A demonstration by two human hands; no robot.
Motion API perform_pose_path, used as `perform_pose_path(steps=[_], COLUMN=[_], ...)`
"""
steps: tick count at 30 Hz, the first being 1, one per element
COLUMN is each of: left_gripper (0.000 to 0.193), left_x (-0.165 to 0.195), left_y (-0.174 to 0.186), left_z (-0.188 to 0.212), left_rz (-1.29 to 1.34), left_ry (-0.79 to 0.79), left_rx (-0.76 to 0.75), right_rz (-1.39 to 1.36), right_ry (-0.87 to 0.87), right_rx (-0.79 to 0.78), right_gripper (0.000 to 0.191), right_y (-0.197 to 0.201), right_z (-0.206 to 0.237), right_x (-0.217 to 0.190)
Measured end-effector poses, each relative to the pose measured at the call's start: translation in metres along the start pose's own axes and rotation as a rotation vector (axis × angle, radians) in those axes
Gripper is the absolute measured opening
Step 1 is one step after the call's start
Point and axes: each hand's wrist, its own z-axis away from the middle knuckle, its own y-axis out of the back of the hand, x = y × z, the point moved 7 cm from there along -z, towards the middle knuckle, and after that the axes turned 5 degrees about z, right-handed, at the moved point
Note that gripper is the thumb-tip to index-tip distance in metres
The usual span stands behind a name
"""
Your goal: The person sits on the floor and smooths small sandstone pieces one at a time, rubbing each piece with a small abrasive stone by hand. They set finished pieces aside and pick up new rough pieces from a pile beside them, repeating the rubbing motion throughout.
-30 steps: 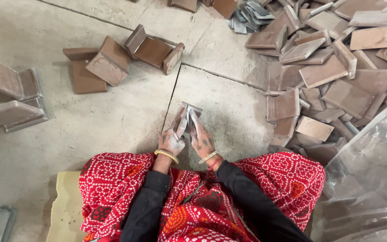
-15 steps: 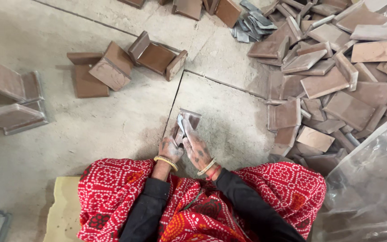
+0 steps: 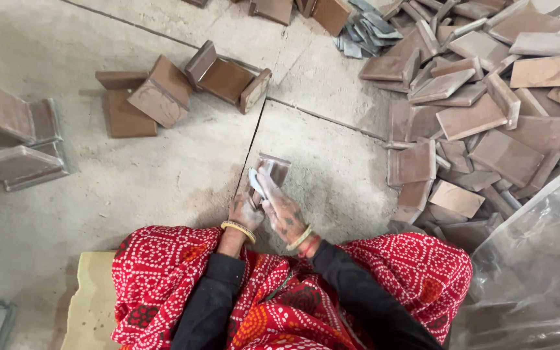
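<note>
Both my hands meet over the concrete floor just in front of my knees. My left hand (image 3: 244,210) grips a small brown rectangular clay tile (image 3: 275,170) from below, holding it tilted. My right hand (image 3: 281,210) lies against the tile's face and holds a small grey flat piece (image 3: 255,183) to it. Both hands are dusty, with bangles at the wrists. Black sleeves and a red patterned cloth (image 3: 280,291) cover my lap.
A large heap of brown tiles (image 3: 481,110) fills the right. A few tiles (image 3: 163,91) lie ahead at the left, more stand at the far left (image 3: 8,136). Clear plastic sheeting (image 3: 539,259) is at the lower right, and a yellow block (image 3: 92,304) under me.
The camera view has shifted slightly down. My hands stay together on the tile, with the right hand moving a little over its face.
</note>
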Motion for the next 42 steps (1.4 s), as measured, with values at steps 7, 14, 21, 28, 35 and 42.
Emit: perform_pose_path(steps=[7, 14, 21, 28, 35, 42], left_gripper=[0.070, 0.046, 0.052, 0.067, 0.074, 0.040], left_x=[-0.008, -0.007, -0.001, 0.002, 0.002, 0.018], left_y=[-0.009, -0.007, -0.007, -0.006, 0.004, 0.005], left_z=[-0.005, -0.001, -0.009, -0.003, -0.002, -0.015], left_rz=[0.034, 0.091, -0.061, -0.025, 0.113, 0.461], left_ry=[0.167, 0.122, 0.075, 0.017, 0.322, -0.106], left_rx=[-0.190, -0.105, -0.091, -0.125, -0.233, -0.073], right_rz=[0.152, 0.088, 0.077, -0.002, 0.132, 0.218], right_ry=[-0.507, 0.006, 0.086, 0.112, 0.156, 0.203], right_rx=[-0.355, -0.067, -0.029, -0.077, -0.081, -0.198], right_gripper=[0.053, 0.049, 0.049, 0.044, 0.044, 0.039], right_y=[-0.015, 0.016, 0.033, 0.029, 0.049, 0.043], right_z=[-0.012, -0.006, -0.024, -0.014, -0.041, 0.017], right_x=[0.040, -0.017, -0.011, -0.031, -0.025, -0.053])
